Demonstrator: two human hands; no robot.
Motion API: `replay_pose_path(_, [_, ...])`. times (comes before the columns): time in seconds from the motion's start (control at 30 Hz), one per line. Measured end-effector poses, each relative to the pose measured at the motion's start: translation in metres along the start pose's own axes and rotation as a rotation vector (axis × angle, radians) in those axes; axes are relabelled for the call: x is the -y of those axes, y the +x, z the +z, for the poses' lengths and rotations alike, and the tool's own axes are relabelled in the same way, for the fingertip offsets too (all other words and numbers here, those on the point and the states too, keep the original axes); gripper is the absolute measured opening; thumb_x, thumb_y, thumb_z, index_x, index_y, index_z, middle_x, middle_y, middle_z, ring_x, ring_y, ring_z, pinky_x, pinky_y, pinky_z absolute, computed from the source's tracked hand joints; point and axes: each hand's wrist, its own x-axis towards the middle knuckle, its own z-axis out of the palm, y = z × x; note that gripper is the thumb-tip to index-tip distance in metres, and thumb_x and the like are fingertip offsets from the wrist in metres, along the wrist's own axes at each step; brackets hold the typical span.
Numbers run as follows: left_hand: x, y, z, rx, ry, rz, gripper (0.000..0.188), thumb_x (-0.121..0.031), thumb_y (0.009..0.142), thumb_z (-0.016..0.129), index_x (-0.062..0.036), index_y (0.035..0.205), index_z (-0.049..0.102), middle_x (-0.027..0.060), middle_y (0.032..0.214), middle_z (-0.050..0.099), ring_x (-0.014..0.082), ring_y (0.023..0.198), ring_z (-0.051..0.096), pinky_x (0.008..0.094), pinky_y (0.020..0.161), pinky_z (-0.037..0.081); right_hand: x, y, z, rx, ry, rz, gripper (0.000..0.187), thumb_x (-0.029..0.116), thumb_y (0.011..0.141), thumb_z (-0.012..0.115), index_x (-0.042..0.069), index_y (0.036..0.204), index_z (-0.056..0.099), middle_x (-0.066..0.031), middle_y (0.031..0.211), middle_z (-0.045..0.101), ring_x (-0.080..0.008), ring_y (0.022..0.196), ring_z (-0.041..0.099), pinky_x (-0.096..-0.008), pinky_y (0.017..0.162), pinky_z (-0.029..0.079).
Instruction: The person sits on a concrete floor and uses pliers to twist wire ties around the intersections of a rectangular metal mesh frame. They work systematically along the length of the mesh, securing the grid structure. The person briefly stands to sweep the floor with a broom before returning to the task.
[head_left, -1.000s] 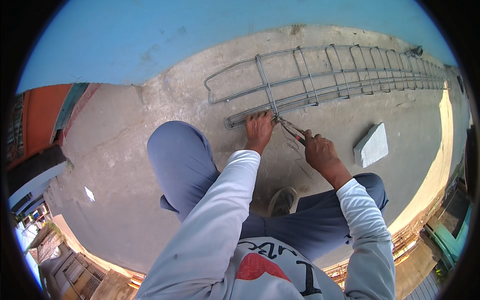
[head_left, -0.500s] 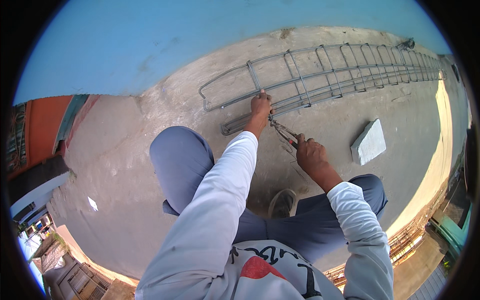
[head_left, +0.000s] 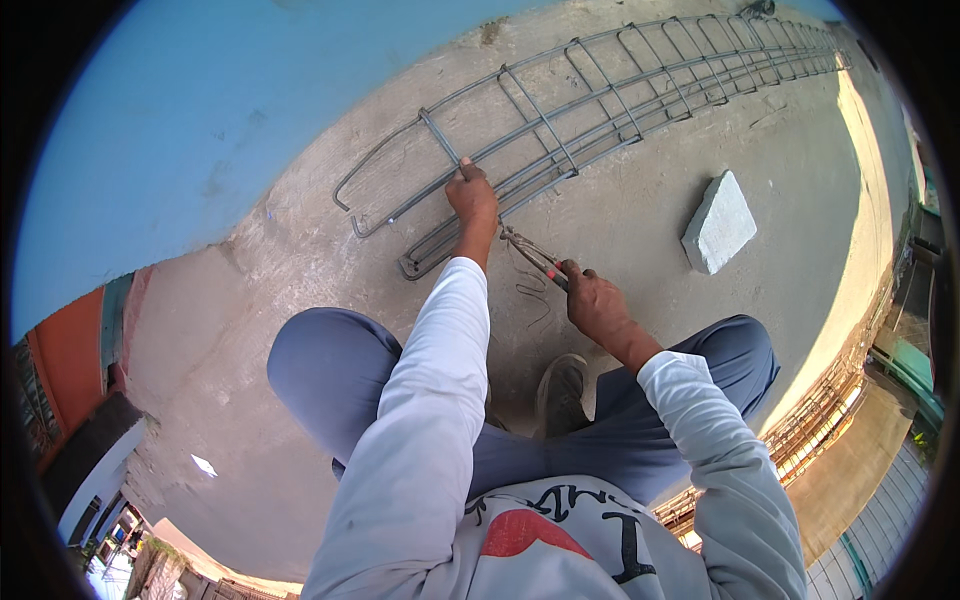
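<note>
A long cage of steel bars with cross stirrups (head_left: 539, 120) lies on the ground, running from in front of me to the far right. My left hand (head_left: 473, 203) is closed around a stirrup and bar near the cage's close end. In my right hand (head_left: 602, 308) is a pair of pincers (head_left: 537, 257) with red on the handles. Their jaws point left and meet the near bars just beside my left wrist; what they bite on is too small to make out. Several thin bent wires (head_left: 537, 292) lie below the pincers.
A pale angular block (head_left: 722, 225) rests on the ground to the right. The blue wall (head_left: 230, 110) rises beyond the cage at the left. My bent knees flank the work, and my shoe (head_left: 563, 392) is between them. A small white scrap (head_left: 203, 465) lies at the left.
The view has shifted, so the cage and block appear higher and further left. Both hands keep their grips, and the pincers stay beside the left hand at the near bars.
</note>
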Motion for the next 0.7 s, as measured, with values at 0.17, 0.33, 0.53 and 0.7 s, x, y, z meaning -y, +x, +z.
replay_pose_path(0.17, [-0.015,-0.004,-0.007,0.103,-0.085,-0.088,0.046,-0.033,0.105,0.051,0.0062,0.087,0.066,0.0166,0.073,0.067,0.0272,0.071,0.067,0.0397,0.067,0.052,-0.012,0.021,-0.004,0.542,0.948,0.290,0.023,0.024,0.102,0.057,0.004,0.113,0.062,-0.0082,0.074,0.061,-0.0216,0.065,0.061,-0.0388,0.059,0.048])
replay_pose_path(0.33, [-0.027,-0.061,-0.030,-0.134,0.273,0.236,0.041,-0.035,0.100,0.062,0.0059,0.096,0.064,0.0192,0.089,0.069,0.0294,0.081,0.069,0.0385,0.068,0.053,-0.020,0.020,-0.016,0.866,1.558,0.500,0.028,0.037,0.104,0.054,0.010,0.099,0.060,0.0009,0.071,0.053,-0.0127,0.059,0.047,-0.0309,0.056,0.040])
replay_pose_path(0.53, [0.022,-0.102,-0.013,0.091,-0.561,-0.658,0.045,-0.039,0.094,0.071,0.0001,0.112,0.059,0.0185,0.103,0.068,0.0326,0.086,0.070,0.0419,0.069,0.055,-0.023,0.017,0.002,0.897,1.748,0.530,0.036,0.046,0.104,0.052,0.012,0.095,0.059,-0.0026,0.073,0.059,-0.0154,0.059,0.052,-0.0325,0.057,0.042])
replay_pose_path(0.7, [0.040,-0.102,-0.010,0.379,-0.785,-0.597,0.025,-0.024,0.095,0.069,-0.0034,0.108,0.062,0.0016,0.069,0.050,0.0169,0.054,0.048,0.0356,0.051,0.044,-0.018,0.005,0.013,0.698,1.500,0.528,0.038,0.045,0.101,0.058,0.007,0.101,0.062,-0.0075,0.080,0.067,-0.0212,0.068,0.063,-0.0359,0.062,0.049])
